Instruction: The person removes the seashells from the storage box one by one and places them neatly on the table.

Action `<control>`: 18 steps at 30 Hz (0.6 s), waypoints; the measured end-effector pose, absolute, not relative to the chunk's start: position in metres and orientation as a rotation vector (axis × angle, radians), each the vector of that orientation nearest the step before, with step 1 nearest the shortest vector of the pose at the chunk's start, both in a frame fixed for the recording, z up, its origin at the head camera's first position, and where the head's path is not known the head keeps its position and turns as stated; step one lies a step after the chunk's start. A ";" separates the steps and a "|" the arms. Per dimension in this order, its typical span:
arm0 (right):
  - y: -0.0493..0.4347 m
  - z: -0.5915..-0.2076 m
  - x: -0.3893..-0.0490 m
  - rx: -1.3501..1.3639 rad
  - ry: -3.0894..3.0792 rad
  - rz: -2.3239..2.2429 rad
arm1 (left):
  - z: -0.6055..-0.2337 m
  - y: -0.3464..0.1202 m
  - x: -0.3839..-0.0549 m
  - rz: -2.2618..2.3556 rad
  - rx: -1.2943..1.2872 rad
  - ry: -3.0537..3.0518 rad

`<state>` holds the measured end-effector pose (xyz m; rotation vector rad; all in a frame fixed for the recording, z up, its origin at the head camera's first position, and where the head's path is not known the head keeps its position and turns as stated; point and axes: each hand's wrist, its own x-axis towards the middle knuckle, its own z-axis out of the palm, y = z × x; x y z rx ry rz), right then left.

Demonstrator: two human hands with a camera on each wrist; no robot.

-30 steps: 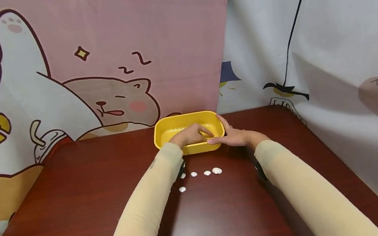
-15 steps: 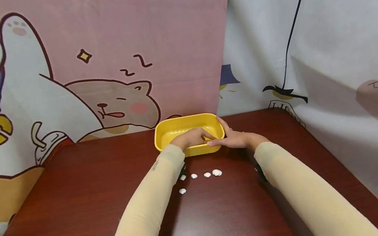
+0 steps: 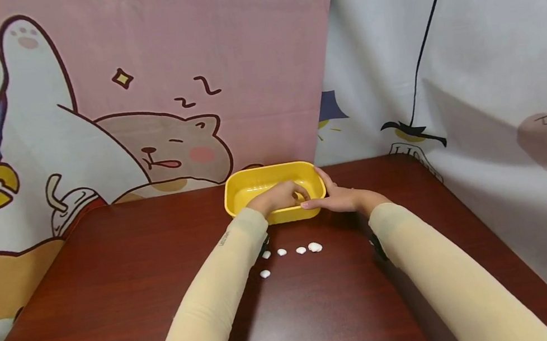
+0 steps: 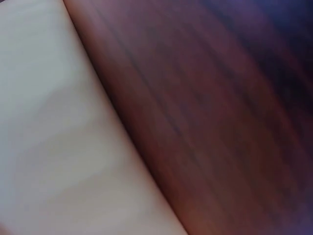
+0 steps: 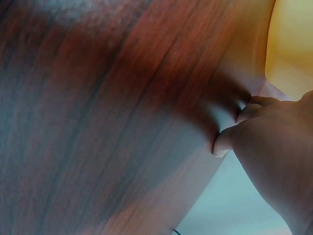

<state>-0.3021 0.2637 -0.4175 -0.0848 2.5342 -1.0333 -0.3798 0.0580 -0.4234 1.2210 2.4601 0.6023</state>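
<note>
A yellow plastic basin [image 3: 246, 180] stands at the far side of the table in the head view. My left hand [image 3: 278, 194] reaches inside it, fingers bent down toward its bottom at the right. Cannot tell whether those fingertips pinch anything, as the hand hides them. With the thumb over the front rim and the fingers round the right end, my right hand [image 3: 339, 198] holds the basin. Some of its fingers [image 5: 248, 113] touch the table beside the basin in the right wrist view. Small white shells, among them a larger shell [image 3: 315, 247], lie in front of the basin.
A single shell [image 3: 265, 274] lies nearer to me than the row. The dark red-brown table [image 3: 113, 278] meets a printed cloth [image 3: 262, 70] behind the basin and at both sides. The left wrist view shows mostly a sleeve [image 4: 63, 137] and tabletop.
My left hand's fingers have curled in more inside the basin. The right hand, the basin and the shells keep their places; the view shifts slightly.
</note>
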 end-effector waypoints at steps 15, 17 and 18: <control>0.264 -0.419 -0.303 -0.090 2.543 -1.034 | -0.426 0.059 -0.381 0.655 1.161 2.514; 0.265 -0.419 -0.303 -0.088 2.545 -1.029 | -0.425 0.059 -0.381 0.657 1.170 2.517; 0.265 -0.419 -0.303 -0.089 2.545 -1.032 | -0.425 0.059 -0.381 0.657 1.175 2.519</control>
